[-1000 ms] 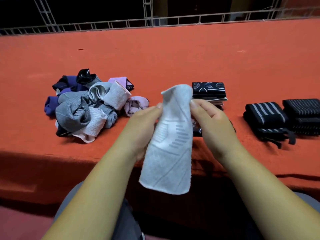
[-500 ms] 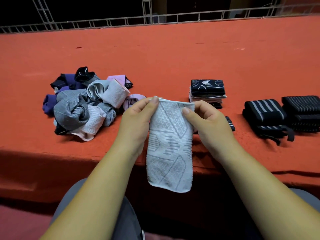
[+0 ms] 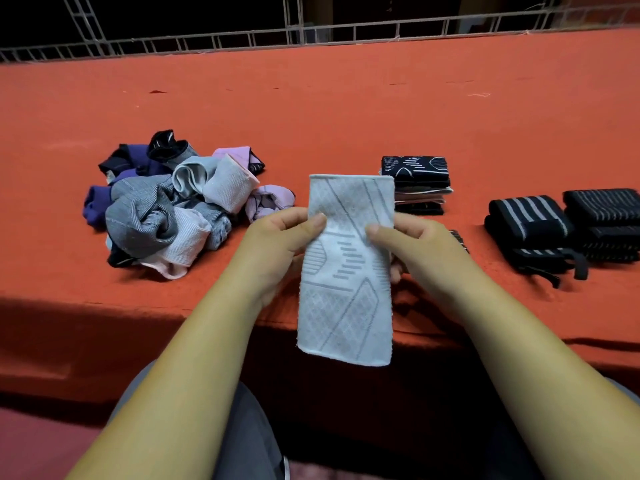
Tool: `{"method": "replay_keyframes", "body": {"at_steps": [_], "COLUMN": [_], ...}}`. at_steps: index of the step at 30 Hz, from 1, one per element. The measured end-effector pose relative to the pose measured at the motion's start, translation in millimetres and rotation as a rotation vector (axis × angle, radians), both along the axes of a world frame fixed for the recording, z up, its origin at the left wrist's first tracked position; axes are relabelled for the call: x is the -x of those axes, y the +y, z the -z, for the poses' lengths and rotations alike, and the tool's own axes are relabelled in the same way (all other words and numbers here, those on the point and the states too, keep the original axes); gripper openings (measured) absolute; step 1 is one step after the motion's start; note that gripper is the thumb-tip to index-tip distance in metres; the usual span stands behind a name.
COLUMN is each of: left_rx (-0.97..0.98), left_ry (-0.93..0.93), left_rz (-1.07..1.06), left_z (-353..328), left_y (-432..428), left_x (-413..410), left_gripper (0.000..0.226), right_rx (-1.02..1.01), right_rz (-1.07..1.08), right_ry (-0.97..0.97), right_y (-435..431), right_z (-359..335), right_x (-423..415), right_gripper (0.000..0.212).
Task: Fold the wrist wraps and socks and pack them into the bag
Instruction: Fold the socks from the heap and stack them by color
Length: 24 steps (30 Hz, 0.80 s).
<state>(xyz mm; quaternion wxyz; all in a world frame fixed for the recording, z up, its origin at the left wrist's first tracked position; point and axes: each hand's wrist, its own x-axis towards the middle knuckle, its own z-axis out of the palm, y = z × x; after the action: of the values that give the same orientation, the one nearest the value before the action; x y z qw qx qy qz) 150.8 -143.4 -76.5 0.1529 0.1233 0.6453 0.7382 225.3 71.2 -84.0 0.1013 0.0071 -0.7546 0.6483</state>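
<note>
A pale grey patterned sock [image 3: 346,282] hangs flat and upright in front of me, over the table's front edge. My left hand [image 3: 277,247] pinches its left side near the middle, thumb on the front. My right hand [image 3: 415,244] pinches the right side at the same height. To the left lies a loose pile of unfolded socks [image 3: 166,209] in grey, purple, pink and black. Behind the held sock sits a neat stack of folded socks [image 3: 415,185], black on top. At the right stand two rolled black striped wrist wraps [image 3: 530,230] [image 3: 606,220].
Everything lies on a wide table with an orange cloth [image 3: 346,109]. A metal railing [image 3: 311,36] runs along its far edge. My grey-clad knees show below the front edge. No bag is in view.
Both hands slid down from the sock's top corners to its middle, and the sock now stands taller and flat, its top edge above my fingers.
</note>
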Motion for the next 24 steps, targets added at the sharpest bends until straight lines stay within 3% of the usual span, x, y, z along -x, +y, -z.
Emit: {"method": "replay_keyframes", "body": {"at_steps": [8, 16, 24], "left_rx": [0.056, -0.005, -0.048], "left_ry": [0.084, -0.045, -0.108], "left_rz": [0.059, 0.062, 0.065], "left_z": [-1.4, 2.1, -0.1], "left_y": [-8.7, -10.2, -3.2], "left_x": [-1.5, 6.1, 3.7], "left_gripper": [0.024, 0.030, 0.024], "right_rx": [-0.007, 0.225, 0.184], "right_rz": [0.036, -0.011, 0.045], "right_ry": [-0.008, -0.055, -0.056], "right_y": [3.9, 3.0, 4.5], "right_z": [1.8, 1.1, 3.9], "right_x": [-0.8, 2.6, 4.1], "right_gripper": [0.014, 0.039, 0.042]}}
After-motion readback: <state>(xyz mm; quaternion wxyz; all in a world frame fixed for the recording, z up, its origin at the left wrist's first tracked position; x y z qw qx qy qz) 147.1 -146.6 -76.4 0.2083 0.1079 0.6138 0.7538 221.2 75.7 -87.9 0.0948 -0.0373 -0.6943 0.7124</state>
